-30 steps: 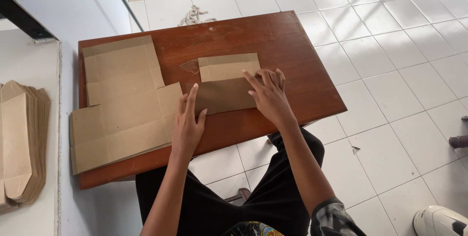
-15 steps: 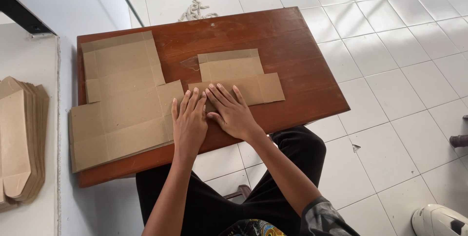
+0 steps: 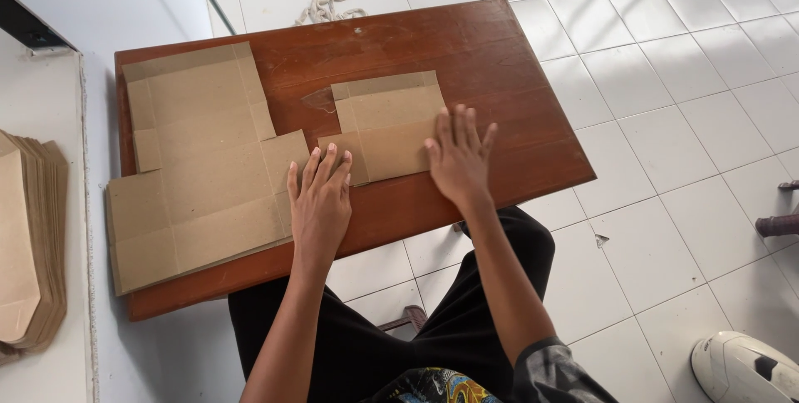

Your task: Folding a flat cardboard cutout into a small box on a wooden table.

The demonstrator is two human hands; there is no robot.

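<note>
Brown paper bags [image 3: 29, 245] sit stacked at nine o'clock, flat cardboard sheets [image 3: 196, 166] beside them; left hand [image 3: 319, 207] lies spread and flat on the folded cardboard piece [image 3: 387, 124] at table [image 3: 499, 70] centre, right hand [image 3: 458, 158] flat at its three o'clock edge, likely creasing the fold; firm, even pressure seems needed next

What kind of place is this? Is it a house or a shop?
Probably a small home workshop for folding paper bags or boxes: flat brown cardboard cutouts lie on a low red-brown wooden table, folded brown paper pieces are stacked nearby, and the floor is white tile.
</note>
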